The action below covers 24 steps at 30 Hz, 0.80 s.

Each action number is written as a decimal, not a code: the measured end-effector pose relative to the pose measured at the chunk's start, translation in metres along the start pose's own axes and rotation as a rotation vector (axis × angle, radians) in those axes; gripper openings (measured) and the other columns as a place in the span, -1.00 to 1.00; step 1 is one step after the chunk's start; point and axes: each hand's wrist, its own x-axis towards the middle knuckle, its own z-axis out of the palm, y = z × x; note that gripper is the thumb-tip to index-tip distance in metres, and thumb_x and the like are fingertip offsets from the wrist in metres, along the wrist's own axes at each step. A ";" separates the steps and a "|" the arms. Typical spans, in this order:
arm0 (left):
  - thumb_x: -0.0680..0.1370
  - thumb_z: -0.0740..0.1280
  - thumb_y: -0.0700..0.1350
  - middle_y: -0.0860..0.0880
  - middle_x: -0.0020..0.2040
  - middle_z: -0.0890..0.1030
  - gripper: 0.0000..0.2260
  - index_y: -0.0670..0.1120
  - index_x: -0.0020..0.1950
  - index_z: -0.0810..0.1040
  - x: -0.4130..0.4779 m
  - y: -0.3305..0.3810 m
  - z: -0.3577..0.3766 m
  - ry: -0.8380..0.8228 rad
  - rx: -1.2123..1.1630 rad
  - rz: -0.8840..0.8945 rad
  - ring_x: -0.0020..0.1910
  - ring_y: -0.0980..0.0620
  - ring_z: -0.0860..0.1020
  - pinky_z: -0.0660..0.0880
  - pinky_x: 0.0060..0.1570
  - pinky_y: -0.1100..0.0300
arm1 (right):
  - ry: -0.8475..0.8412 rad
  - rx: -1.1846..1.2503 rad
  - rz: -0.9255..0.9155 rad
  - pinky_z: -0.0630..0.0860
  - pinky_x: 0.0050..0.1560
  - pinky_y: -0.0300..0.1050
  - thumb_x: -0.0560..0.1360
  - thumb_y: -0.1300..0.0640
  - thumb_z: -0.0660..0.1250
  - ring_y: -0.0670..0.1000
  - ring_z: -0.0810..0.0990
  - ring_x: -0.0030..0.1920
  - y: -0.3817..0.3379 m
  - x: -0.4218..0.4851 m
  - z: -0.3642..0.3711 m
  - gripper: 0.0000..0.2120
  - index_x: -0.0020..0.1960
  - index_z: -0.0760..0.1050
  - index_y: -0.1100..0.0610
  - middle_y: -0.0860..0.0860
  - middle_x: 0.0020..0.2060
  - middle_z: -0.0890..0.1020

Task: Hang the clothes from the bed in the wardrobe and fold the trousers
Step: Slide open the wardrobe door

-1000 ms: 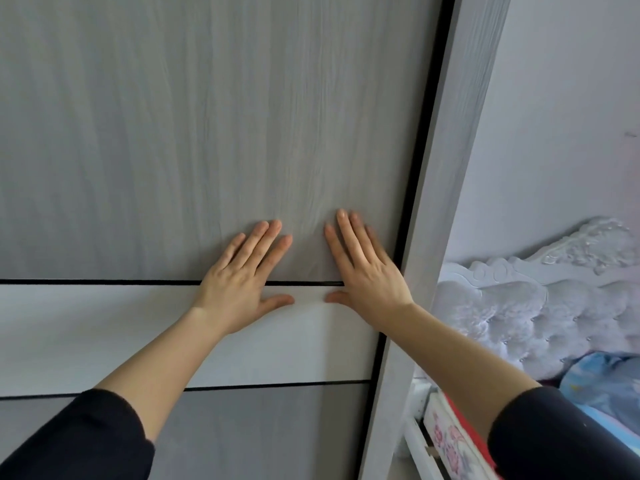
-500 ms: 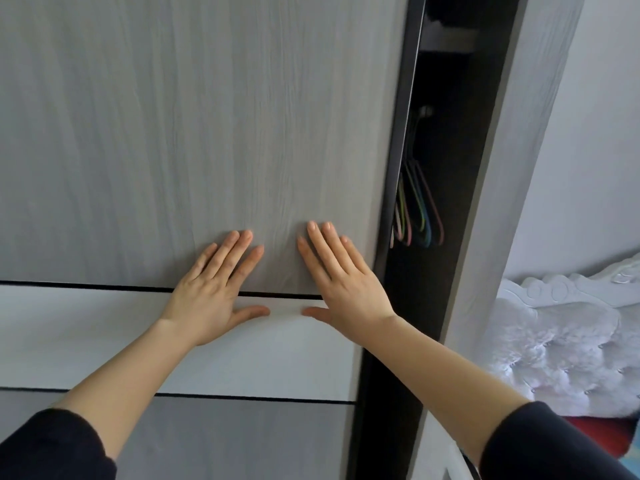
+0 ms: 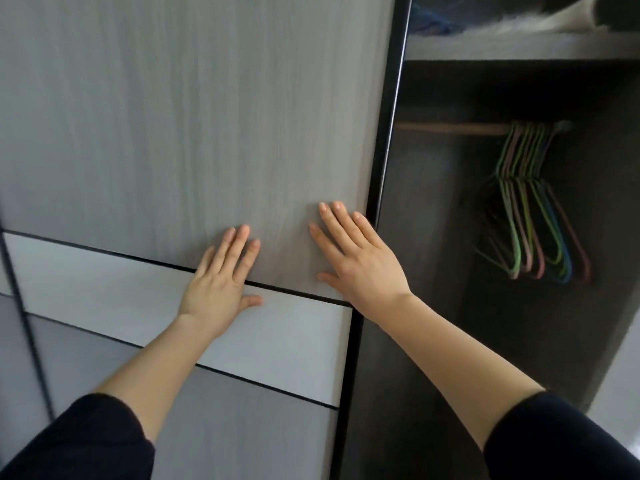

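Observation:
A grey wood-grain sliding wardrobe door (image 3: 173,133) with a white band across it fills the left of the head view. My left hand (image 3: 221,282) presses flat on the door, fingers straight, over the black line above the white band. My right hand (image 3: 356,261) presses flat beside it, close to the door's black right edge. To the right the dark wardrobe interior (image 3: 450,271) stands exposed. Several empty coloured hangers (image 3: 533,216), green, pink and blue, hang bunched on a rail (image 3: 450,128). No clothes or trousers are in view.
A shelf (image 3: 519,46) runs above the rail, with something white and fluffy (image 3: 540,19) and a blue tangle lying on it. A second door panel's edge (image 3: 20,306) shows at the far left. A pale wall patch sits at the lower right.
The door has slid left under both flat hands, widening the gap. The rail, hangers and shelf have come into view, and the bed headboard has left the frame.

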 end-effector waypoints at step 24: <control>0.19 0.47 0.38 -0.26 0.43 -0.49 0.30 -0.13 0.46 -0.41 -0.031 -0.252 0.076 -0.181 -0.345 -0.222 0.42 -0.26 -0.48 -0.30 0.44 -0.09 | 0.183 -0.142 -0.073 0.18 0.46 0.07 0.46 -0.15 0.34 0.10 0.29 0.47 -0.215 0.236 0.003 -0.36 0.44 0.37 0.15 0.12 0.45 0.34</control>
